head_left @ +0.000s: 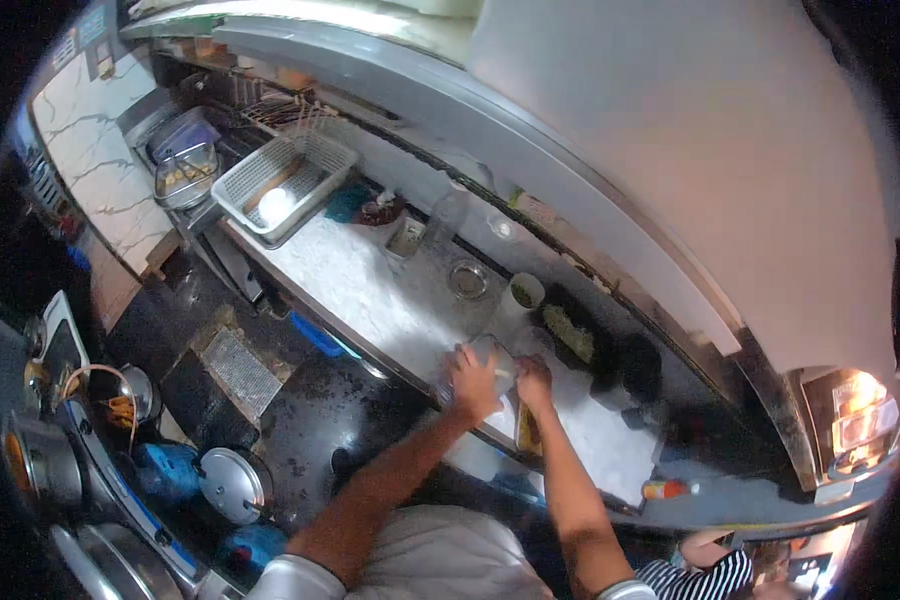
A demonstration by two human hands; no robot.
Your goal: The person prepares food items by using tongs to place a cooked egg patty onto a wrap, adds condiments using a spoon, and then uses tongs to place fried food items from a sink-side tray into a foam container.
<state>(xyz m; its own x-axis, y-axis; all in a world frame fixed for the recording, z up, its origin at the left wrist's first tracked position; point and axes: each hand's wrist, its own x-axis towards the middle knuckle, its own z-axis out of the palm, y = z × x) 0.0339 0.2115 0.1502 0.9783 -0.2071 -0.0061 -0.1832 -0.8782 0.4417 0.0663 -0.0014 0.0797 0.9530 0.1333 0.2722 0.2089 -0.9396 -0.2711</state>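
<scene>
My left hand [475, 382] rests with its fingers spread over a clear, shiny plastic thing [492, 350], perhaps a container or bag, at the counter's front edge. Something pale shows between my two hands. Close beside it, my right hand [533, 382] is curled closed; its fingers are partly hidden, and I cannot make out what they grip. Under my right wrist lies a yellowish item [526, 430], partly covered by the forearm. Just beyond my hands stand a white tub [525, 290] with green contents and a round metal bowl [468, 281].
A white plastic basket [232, 190] sits at the counter's far left, near a small metal tin [405, 238]. A green leafy bundle [568, 335] lies to the right, and a red-orange bottle [667, 490] near the right end. Pots, including a lidded one [235, 486], stand at lower left.
</scene>
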